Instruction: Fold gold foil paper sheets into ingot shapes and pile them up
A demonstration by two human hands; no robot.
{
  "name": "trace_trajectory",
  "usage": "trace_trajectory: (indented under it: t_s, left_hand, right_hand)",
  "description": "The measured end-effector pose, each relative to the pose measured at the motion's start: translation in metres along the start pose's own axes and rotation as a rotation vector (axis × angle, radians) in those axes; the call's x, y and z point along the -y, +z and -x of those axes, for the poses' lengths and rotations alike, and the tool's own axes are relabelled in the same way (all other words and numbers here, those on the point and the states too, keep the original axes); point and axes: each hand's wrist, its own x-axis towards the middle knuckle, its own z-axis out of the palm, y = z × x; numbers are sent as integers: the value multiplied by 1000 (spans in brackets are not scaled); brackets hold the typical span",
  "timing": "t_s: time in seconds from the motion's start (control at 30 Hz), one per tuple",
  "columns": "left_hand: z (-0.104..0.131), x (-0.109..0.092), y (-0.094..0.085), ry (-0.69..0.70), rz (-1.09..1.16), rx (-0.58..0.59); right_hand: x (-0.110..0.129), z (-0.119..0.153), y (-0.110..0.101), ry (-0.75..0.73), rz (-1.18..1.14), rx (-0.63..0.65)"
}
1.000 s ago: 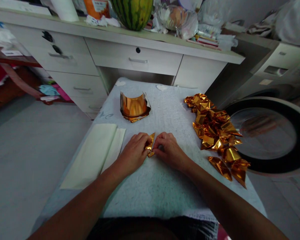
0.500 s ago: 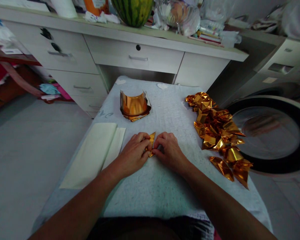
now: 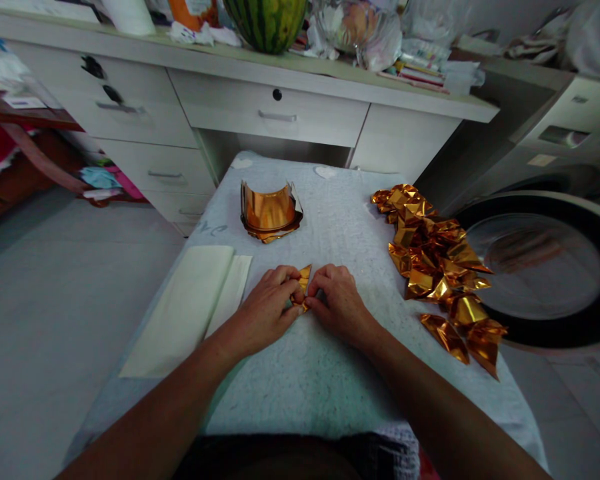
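Between my hands, low over the cloth-covered table (image 3: pixel 300 380), is a small folded piece of gold foil paper (image 3: pixel 305 275). My left hand (image 3: pixel 275 300) pinches it from the left, its fingers covering much of the piece. From the right, my right hand (image 3: pixel 337 300) grips its edge with thumb and curled fingers. Beyond the hands stands a curved stack of gold foil sheets (image 3: pixel 270 210). To the right lies a heap of folded gold foil pieces (image 3: pixel 425 247). Pale cream paper (image 3: pixel 185 307) lies flat beside my left forearm.
White drawers (image 3: pixel 275 113) stand behind the table, under a counter holding a watermelon (image 3: pixel 267 23) and plastic bags. A washing machine with its round door (image 3: pixel 535 260) open is close by the table's right edge. A wooden chair (image 3: pixel 35 153) is at far left.
My left thumb has shifted slightly toward the right on the foil piece. Both hands otherwise keep the same place and grip.
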Motion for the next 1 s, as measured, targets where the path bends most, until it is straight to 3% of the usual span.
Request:
trace_trajectory:
  t_s: [1.0]
  left_hand:
    - [-2,1,8,-48,-78,-32]
  right_hand:
    - [2,1,0,28,80,17]
